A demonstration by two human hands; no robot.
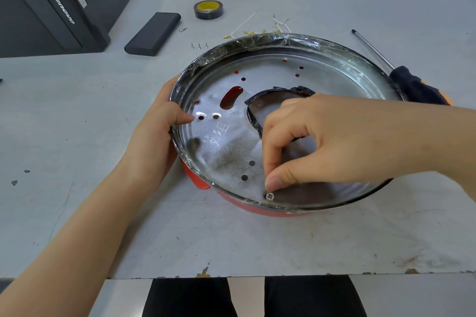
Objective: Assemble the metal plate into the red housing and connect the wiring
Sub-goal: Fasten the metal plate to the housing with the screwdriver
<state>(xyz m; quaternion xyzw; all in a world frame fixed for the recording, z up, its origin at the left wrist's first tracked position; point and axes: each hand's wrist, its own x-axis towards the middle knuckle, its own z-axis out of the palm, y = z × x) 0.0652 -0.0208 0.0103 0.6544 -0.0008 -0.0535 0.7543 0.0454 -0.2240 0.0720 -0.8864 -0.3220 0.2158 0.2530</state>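
Metal screw (269, 196) sits at the right hand (322, 141) fingertips, pinched over a hole near the plate's front edge. Left hand (157, 131) grips the rim of the metal plate (226, 147), which sits in the red housing (257, 210). If the plate turns, I think the holes may misalign and the screw tilt.

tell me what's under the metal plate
The red housing shows below the metal plate at its near rim and through its holes. What lies inside the housing is covered.

Single head-worn view, steeply down, close over the table (231, 239).
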